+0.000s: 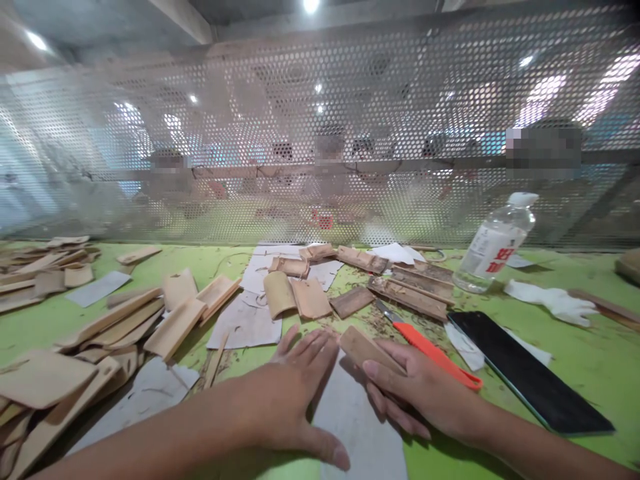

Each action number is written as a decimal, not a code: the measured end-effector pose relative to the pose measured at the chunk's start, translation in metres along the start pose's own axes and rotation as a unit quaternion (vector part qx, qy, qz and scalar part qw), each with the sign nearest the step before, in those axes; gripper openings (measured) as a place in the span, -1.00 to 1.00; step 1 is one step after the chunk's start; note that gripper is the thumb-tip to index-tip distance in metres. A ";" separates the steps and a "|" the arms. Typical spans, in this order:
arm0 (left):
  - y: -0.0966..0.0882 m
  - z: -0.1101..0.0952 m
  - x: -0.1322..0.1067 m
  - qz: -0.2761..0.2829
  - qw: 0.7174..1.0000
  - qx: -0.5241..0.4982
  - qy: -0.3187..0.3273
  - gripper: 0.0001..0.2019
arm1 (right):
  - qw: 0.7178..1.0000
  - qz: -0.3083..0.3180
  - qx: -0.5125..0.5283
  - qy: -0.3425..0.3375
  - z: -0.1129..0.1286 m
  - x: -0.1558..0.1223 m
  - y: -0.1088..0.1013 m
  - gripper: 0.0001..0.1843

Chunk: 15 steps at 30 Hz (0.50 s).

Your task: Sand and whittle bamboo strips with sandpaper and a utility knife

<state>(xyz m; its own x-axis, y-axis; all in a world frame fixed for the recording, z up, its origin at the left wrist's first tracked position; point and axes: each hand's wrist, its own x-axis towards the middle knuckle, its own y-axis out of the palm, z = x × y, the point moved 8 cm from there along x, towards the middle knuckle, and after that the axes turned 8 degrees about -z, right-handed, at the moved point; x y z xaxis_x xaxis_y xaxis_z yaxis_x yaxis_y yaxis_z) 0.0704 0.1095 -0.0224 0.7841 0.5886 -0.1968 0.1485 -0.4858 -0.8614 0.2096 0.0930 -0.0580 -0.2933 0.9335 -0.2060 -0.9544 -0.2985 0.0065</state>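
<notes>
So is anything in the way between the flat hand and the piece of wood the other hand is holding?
Nothing visible. The left hand lies flat on the grey sheet, and the right hand grips the wood piece just beside its fingertips. Only a bare strip of the sheet lies between them. The orange knife sits on the far side.

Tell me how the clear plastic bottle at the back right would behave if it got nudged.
The clear bottle already leans, so it would probably tip with a slight push. Its round body suggests it would then roll across the green table, maybe toward the white glove. It looks like thin plastic, likely light and unlikely to break.
</notes>
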 end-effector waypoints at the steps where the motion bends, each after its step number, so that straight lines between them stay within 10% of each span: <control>1: -0.007 -0.004 0.003 -0.048 0.999 -0.016 0.017 0.09 | 1.000 0.005 -0.002 -0.004 0.001 0.000 0.001 -0.45; 5: -0.023 -0.008 0.010 -0.186 0.971 -0.149 0.020 -0.63 | 0.999 0.029 0.008 -0.033 0.006 -0.002 0.006 -0.46; 15: -0.027 0.001 0.011 -0.216 0.953 -0.215 -0.005 -0.60 | 0.998 0.050 0.018 -0.042 -0.004 -0.005 0.007 -0.53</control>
<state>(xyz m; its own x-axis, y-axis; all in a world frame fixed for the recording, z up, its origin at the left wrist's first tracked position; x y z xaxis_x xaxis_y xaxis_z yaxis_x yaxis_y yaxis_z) 0.0746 0.1301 -0.0021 0.5892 0.7980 0.1265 0.6902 -0.4157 -0.5923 0.2050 0.0857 -0.0606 -0.3889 0.9134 -0.1200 -0.9213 -0.3847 0.0577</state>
